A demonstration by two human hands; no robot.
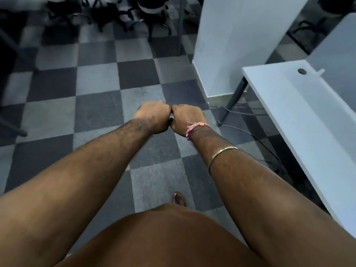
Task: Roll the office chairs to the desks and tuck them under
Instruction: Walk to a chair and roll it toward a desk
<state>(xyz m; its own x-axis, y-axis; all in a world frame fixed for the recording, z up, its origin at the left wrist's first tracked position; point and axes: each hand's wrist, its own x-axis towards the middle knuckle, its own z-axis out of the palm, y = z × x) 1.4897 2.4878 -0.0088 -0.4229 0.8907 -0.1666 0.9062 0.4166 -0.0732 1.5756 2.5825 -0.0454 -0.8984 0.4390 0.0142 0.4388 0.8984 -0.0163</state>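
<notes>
1. The left hand (154,117) and the right hand (185,119) are held out at the centre of the frame, both curled into fists and pressed knuckle to knuckle; nothing is seen gripped in either.
2. Both forearms are stretched forward and converge from the lower corners of the frame; a pink thread band (194,127) is worn at the right wrist and a thin metal bangle (221,154) further up the same forearm.
3. A sandalled foot (179,198) is seen below the hands, set on the checkered carpet tiles (100,110) of dark and light grey.
4. A white desk (300,120) runs along the right edge of the frame, with a round cable grommet (301,71) in its top and a dark metal leg (234,99) beneath; cables (250,132) lie on the floor under it.
5. A white pillar (237,41) stands at the upper right, just beyond the desk.
6. The office chairs (115,14) are grouped at the top of the frame, upper left to centre, well apart from the hands and from the desk; only their black star bases, castors and pale seat undersides are seen, blurred.
</notes>
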